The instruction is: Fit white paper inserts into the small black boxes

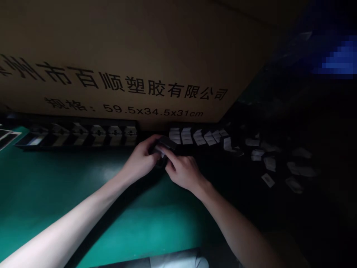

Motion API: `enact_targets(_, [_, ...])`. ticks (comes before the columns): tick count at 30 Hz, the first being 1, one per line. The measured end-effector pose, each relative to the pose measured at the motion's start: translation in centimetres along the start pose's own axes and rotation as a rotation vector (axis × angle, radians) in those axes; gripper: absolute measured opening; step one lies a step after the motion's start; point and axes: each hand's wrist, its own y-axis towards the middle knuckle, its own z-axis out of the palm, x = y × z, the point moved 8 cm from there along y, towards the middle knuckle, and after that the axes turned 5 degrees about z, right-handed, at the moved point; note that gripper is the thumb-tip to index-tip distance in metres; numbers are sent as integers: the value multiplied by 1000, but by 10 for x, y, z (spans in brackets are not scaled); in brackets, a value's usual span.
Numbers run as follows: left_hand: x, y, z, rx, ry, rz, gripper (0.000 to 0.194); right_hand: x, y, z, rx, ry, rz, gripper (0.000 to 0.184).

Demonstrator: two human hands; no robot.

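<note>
Over the green table, close to the cardboard carton, my two hands meet at a small dark box (168,142) with its lid raised. My left hand (143,156) is closed around the box's left side, its thumb at the near edge. From the right, my right hand (184,171) reaches in with the index finger pressed inside the box, the other fingers curled near its front. A whitish piece, perhaps folded paper, shows under that fingertip. My fingers cover most of the box's inside.
A row of similar open dark boxes (80,136) lines the foot of the large cardboard carton (125,44). Folded white papers (186,136) stand right of my hands, and more lie scattered (270,163) in the dim area farther right. The green tabletop (156,227) spreads in front.
</note>
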Motion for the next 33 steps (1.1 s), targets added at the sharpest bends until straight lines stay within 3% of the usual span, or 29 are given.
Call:
enact_targets(14, [5,-1,3,-13,-73,-51,48,0,2,-3,29,-1,31,68])
enact_targets(26, [-4,0,3,-15,-6,38,51,1,2,-4,44,-24,20,65])
enact_targets(33, [-2,-1,4,-6,-27,-10,49,0,2,-4,49,-16,29,67])
